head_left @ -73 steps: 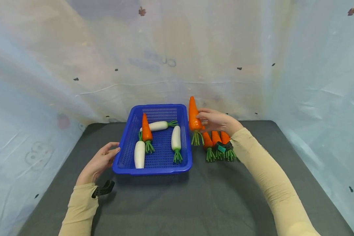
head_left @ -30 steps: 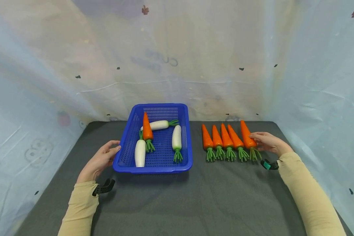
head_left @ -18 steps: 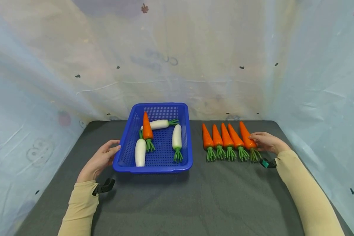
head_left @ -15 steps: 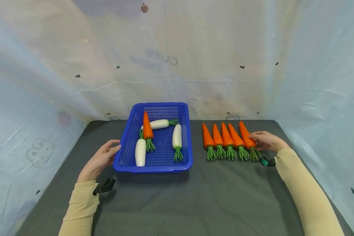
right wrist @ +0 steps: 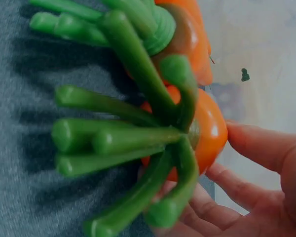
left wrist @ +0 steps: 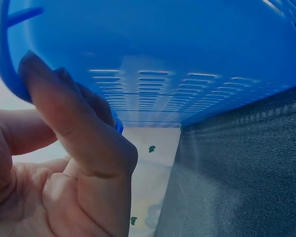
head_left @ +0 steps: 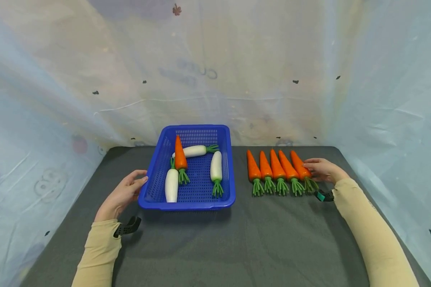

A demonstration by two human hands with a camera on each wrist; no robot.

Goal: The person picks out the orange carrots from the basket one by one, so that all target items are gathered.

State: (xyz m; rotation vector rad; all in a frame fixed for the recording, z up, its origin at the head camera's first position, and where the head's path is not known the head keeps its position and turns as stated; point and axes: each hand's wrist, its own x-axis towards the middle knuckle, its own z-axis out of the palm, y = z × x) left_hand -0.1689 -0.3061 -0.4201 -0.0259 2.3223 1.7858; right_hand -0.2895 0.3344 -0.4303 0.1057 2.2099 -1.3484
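Observation:
On the dark table, a blue plastic basket [head_left: 197, 206] holds one carrot [head_left: 180, 156] and three white radishes, one [head_left: 171, 185] at its left. My left hand [head_left: 121, 195] grips the basket's left rim; the left wrist view has its fingers [left wrist: 74, 118] bent up against the rim. To the basket's right, several carrots lie side by side, tips pointing away and green stems toward me. My right hand [head_left: 325, 170] holds the rightmost carrot [head_left: 300, 165] by its thick end. Thumb and fingers sit around that end in the right wrist view, partly hidden by the stems [right wrist: 133, 138].
A pale plastic sheet [head_left: 215, 71] hangs behind the table and down both sides. The dark table [head_left: 237, 247] stretches in front of the basket and the carrot row [head_left: 276, 171].
The right hand has carried a carrot from beside the basket to the row's right end. There it has slid slightly left, against its neighbour. The left hand stays on the basket.

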